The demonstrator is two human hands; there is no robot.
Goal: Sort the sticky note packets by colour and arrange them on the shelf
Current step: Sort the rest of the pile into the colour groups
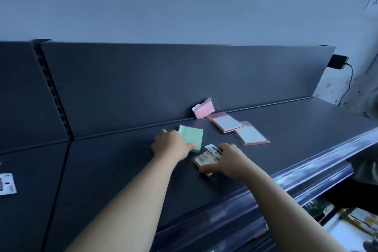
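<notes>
Gripping yellow packet (205,159) is right hand (227,161): thumb at near edge, fingers curled over far side beside printed label. Packet lies flat on dark shelf (122,170), toward front. Left hand (170,143) holds green packet (192,137) just behind and left of yellow one, thumb pressed across top, other fingers curled at left edge. Further right, leaning pink packet (203,111) stands against back panel (143,80); middle pink packet (226,123) and front pink packet (251,136) lie flat, corners touching. White card (7,184) at far left. Black adapter (338,62) with cable on wall.
</notes>
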